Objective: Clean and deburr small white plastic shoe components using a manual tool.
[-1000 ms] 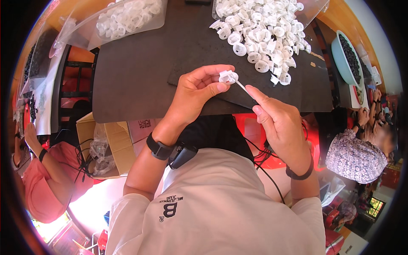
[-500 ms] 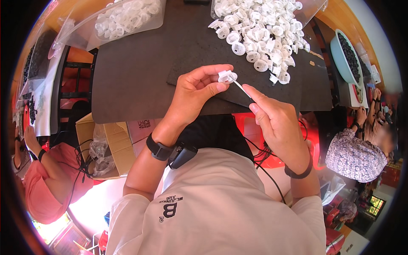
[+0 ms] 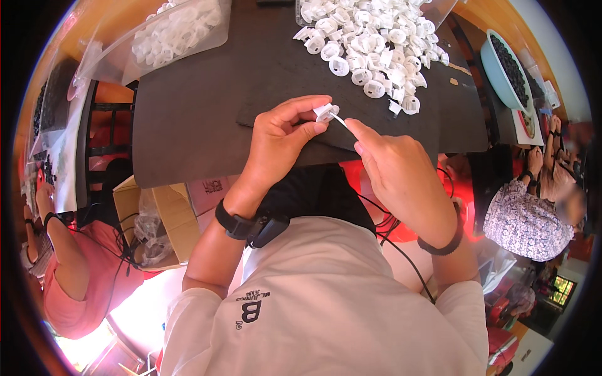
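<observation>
Above the near edge of the dark table (image 3: 188, 119), my left hand (image 3: 276, 141) pinches a small white plastic part (image 3: 324, 113) between thumb and fingers. Its round flange faces towards my right. Closed in my right hand (image 3: 398, 169) is a slender, pale rod-like tool (image 3: 339, 120), whose tip meets the part at its round face. Most of the tool's handle is hidden by my fingers. Beyond my hands lies a big heap of similar white plastic parts (image 3: 370, 53), the closest ones a little to the right of the held part.
A clear plastic tub (image 3: 219, 34) with more white pieces stands at the back left. Far right is a light-blue basin (image 3: 491, 59) of small black pieces. An open cardboard box (image 3: 172, 219) sits below the table on the left. People (image 3: 94, 269) work on both sides; black cables (image 3: 407, 266) hang by my right arm.
The white part has been turned in my left hand, so its round face shows more. My right hand and tool have shifted slightly left and up. The whole view has moved a little.
</observation>
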`<state>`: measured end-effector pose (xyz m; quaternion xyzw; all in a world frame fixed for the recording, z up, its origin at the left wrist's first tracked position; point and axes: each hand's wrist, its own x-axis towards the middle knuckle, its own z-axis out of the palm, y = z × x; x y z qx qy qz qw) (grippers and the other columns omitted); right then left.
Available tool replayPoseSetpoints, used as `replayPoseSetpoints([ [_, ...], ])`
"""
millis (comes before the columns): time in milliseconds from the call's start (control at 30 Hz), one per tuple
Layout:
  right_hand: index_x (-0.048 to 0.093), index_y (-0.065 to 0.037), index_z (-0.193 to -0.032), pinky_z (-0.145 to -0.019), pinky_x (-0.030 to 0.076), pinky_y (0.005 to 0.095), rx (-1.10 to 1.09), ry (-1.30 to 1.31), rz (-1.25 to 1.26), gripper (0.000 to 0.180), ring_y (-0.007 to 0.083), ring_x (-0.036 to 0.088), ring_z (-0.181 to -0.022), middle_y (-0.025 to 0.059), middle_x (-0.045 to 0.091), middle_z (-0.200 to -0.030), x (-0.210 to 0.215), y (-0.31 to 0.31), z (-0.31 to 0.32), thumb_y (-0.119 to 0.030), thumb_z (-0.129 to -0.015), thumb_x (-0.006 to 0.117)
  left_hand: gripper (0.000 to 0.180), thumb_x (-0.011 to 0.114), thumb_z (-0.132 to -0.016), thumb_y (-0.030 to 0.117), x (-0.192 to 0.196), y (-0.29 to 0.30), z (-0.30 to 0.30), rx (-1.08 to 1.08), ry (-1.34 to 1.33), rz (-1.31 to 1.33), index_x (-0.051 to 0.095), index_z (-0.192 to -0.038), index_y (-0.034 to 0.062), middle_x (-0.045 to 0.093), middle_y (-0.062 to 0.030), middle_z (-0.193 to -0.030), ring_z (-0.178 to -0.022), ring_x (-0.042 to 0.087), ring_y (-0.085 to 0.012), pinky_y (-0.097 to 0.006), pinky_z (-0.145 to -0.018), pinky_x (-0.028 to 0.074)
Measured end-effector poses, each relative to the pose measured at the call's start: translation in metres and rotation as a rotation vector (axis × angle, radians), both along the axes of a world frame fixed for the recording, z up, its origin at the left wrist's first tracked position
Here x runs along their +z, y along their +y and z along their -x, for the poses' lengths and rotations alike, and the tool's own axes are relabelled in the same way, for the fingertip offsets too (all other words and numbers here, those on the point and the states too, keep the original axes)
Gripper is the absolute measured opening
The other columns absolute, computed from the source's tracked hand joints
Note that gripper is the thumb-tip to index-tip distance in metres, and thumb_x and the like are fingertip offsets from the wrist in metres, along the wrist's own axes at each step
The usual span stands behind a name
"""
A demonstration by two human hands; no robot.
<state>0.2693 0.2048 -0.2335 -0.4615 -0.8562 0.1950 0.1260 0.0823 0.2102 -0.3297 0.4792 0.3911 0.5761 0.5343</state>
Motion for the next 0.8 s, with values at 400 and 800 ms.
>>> replayPoseSetpoints([
  [400,0.063,-0.007,-0.116,-0.056,0.047,0.0460,-0.026,0.129,-0.079,0.027,0.0362,0.062,-0.063,0.0161,0.064,-0.070,-0.002,-0.004,-0.014,-0.011,-0.090,0.059,0.034,0.065,-0.087,-0.005,0.010,0.000,0.000,0.016,-0.099,0.116,0.062,-0.121,-0.0020,0.066,-0.0101,-0.116,-0.105,0.063,-0.0150,-0.029,-0.094,0.050],
  [800,0.062,-0.017,-0.124,-0.051,0.045,0.0404,0.014,0.009,-0.197,0.039,0.0297,0.058,-0.059,0.0085,0.053,-0.074,-0.003,-0.011,-0.013,-0.012,-0.086,0.065,0.036,0.065,-0.086,-0.007,0.003,0.001,0.006,-0.050,-0.153,0.060,0.062,-0.121,-0.0014,0.065,-0.0098,-0.116,-0.104,0.062,-0.0157,-0.030,-0.093,0.050],
])
